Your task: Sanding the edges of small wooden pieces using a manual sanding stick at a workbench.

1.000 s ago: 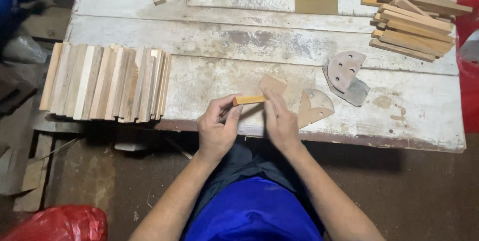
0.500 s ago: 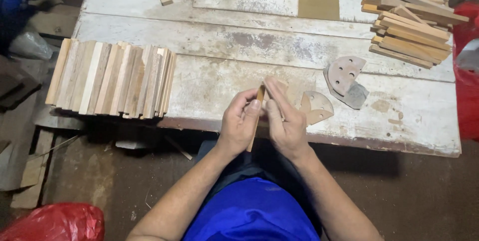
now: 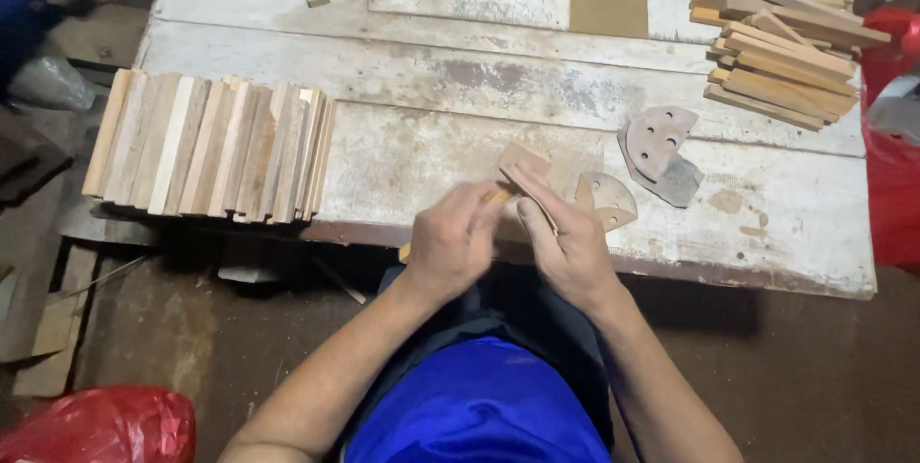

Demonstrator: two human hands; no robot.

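Both closed: the left hand (image 3: 450,244) grips a small wood strip (image 3: 495,196), the right hand (image 3: 565,238) presses folded sandpaper (image 3: 525,171) against it.

Slat row (image 3: 216,149) left of sanding pads (image 3: 661,151)

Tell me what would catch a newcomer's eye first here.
At the near edge of the worn white table, the left hand grips a small wood strip while the right hand presses sandpaper against it. A neat row of wood slats lies left.
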